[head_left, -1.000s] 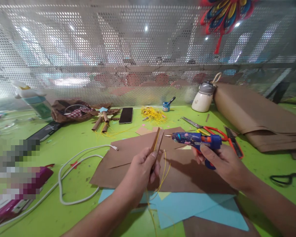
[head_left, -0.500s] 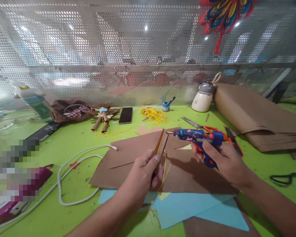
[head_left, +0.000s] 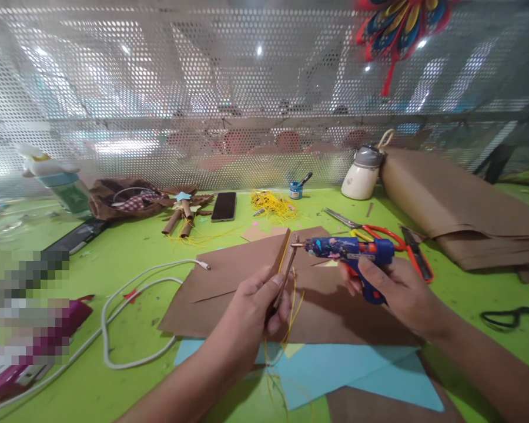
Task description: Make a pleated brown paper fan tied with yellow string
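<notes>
My left hand point(head_left: 251, 308) pinches a folded brown paper strip point(head_left: 283, 258) held upright, with yellow strings point(head_left: 291, 305) hanging from it. In my right hand point(head_left: 397, 291) is a blue hot glue gun point(head_left: 352, 251); its nozzle tip touches the top edge of the strip. Both hands hover over a brown paper sheet point(head_left: 335, 305) lying on the green table point(head_left: 127, 247). Light blue paper point(head_left: 344, 370) lies under the brown sheet at the near edge.
Red-handled scissors point(head_left: 379, 232), a stack of brown paper point(head_left: 458, 205), a white jug point(head_left: 362, 173), a small blue pot point(head_left: 296, 189), a yellow string bundle point(head_left: 273, 204), a phone point(head_left: 224, 205), paper roll figures point(head_left: 180, 217), a white cable point(head_left: 127, 311) and a perforated metal screen point(head_left: 203, 88) behind.
The glue gun's nozzle has moved left until it meets the top of the paper strip. My left hand tilted the strip slightly and stays in about the same place.
</notes>
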